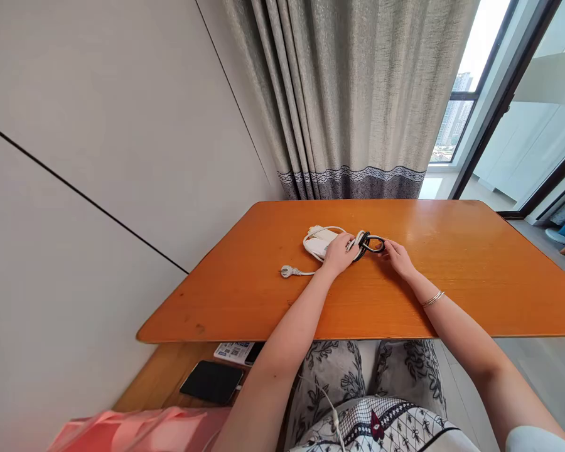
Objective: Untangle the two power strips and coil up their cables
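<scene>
A white power strip (319,243) lies on the orange-brown table, partly covered by a loop of its white cord. Its plug (287,271) rests to the left of it, prongs pointing left. White and black cables (364,241) are bunched in a knot to the right of the strip. My left hand (341,252) is closed over the left side of this bundle and hides part of it and of the strip. On the other side, my right hand (398,257) pinches the end of a black cable loop (376,246) sticking out of the bundle; its fingertips are partly hidden.
The table (452,270) has rounded corners and stands beside a pale wall (75,125). A curtain (358,94) hangs behind it, with a glass door at the right. Below the near edge are a dark tablet-like device (211,381) and a pink bag (145,430).
</scene>
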`<act>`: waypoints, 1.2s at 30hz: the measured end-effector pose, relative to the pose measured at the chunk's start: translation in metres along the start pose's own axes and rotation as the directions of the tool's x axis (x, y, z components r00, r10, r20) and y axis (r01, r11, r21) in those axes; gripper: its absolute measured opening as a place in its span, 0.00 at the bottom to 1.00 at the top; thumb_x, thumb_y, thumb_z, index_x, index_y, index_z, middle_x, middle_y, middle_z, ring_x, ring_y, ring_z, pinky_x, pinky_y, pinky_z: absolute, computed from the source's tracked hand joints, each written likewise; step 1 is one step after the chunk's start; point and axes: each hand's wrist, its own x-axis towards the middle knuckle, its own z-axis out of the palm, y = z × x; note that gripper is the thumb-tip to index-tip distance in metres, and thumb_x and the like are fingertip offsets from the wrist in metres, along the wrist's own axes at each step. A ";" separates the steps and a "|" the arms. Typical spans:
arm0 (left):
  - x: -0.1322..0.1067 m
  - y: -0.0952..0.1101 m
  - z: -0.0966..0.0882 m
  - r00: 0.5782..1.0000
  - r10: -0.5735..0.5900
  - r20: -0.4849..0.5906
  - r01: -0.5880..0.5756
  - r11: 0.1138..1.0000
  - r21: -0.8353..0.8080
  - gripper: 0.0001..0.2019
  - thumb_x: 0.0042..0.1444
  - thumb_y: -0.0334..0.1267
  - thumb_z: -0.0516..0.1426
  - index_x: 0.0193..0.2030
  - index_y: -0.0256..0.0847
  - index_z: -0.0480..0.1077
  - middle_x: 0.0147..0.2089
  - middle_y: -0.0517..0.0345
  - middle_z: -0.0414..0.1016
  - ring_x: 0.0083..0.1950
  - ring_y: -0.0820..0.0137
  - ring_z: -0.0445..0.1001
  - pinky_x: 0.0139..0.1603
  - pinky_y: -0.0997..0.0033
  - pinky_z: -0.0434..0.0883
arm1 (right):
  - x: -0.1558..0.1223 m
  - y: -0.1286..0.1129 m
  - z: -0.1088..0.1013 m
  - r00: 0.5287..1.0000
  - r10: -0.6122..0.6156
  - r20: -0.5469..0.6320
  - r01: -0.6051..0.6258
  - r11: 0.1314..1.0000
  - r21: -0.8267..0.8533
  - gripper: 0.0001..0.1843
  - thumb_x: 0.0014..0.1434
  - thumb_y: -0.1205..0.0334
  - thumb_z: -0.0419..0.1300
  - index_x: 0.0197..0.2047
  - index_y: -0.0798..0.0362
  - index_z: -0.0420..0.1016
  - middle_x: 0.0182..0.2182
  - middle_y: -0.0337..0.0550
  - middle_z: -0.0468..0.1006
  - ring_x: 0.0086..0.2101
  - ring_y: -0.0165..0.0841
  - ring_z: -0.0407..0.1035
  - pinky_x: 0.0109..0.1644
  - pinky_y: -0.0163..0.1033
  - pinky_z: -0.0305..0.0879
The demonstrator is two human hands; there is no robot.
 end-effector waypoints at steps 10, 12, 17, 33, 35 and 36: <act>-0.004 0.011 -0.008 0.998 -0.052 0.041 0.053 0.998 -0.029 0.16 0.55 0.32 0.56 0.50 0.40 0.76 0.51 0.52 0.82 0.52 0.61 0.78 0.57 0.63 0.72 | -0.008 -0.013 0.005 0.996 0.018 0.083 -0.028 0.992 0.122 0.25 0.52 0.41 0.66 0.44 0.52 0.83 0.38 0.45 0.84 0.31 0.34 0.74 0.40 0.43 0.75; -0.004 0.013 -0.010 0.997 -0.058 0.045 0.058 0.998 0.004 0.16 0.56 0.34 0.57 0.50 0.42 0.77 0.50 0.53 0.82 0.51 0.61 0.79 0.56 0.63 0.73 | -0.010 -0.014 0.006 0.995 0.020 0.096 -0.033 0.990 0.140 0.24 0.52 0.42 0.66 0.44 0.52 0.83 0.39 0.45 0.84 0.31 0.33 0.74 0.41 0.43 0.75; -0.008 0.017 -0.013 0.998 -0.035 0.057 0.029 0.994 0.102 0.18 0.57 0.36 0.57 0.54 0.43 0.77 0.50 0.54 0.83 0.49 0.61 0.81 0.54 0.65 0.74 | -0.011 -0.015 0.004 0.990 0.034 0.138 -0.058 0.984 0.169 0.25 0.50 0.41 0.68 0.41 0.53 0.84 0.38 0.46 0.84 0.31 0.33 0.75 0.42 0.43 0.75; -0.017 0.026 -0.018 0.988 0.131 0.086 -0.139 0.986 0.096 0.19 0.55 0.33 0.56 0.53 0.47 0.77 0.46 0.58 0.84 0.43 0.65 0.81 0.49 0.66 0.76 | -0.023 -0.014 0.016 0.973 -0.052 0.225 0.020 0.990 0.143 0.21 0.43 0.44 0.74 0.35 0.50 0.83 0.38 0.43 0.80 0.28 0.32 0.74 0.39 0.43 0.77; -0.018 0.026 -0.017 0.989 0.145 0.039 -0.146 0.989 0.021 0.19 0.54 0.32 0.56 0.51 0.45 0.77 0.45 0.58 0.84 0.43 0.66 0.81 0.48 0.67 0.76 | -0.023 -0.014 0.016 0.982 -0.063 0.178 0.036 0.988 0.150 0.26 0.41 0.44 0.75 0.39 0.48 0.79 0.41 0.41 0.78 0.27 0.29 0.72 0.36 0.41 0.76; -0.019 0.026 -0.016 0.988 0.152 0.017 -0.151 0.988 -0.020 0.18 0.53 0.32 0.56 0.50 0.44 0.77 0.45 0.59 0.84 0.43 0.67 0.81 0.48 0.68 0.76 | -0.024 -0.014 0.016 0.984 -0.077 0.163 0.052 0.987 0.154 0.30 0.40 0.43 0.75 0.44 0.47 0.77 0.43 0.41 0.77 0.28 0.29 0.72 0.36 0.40 0.75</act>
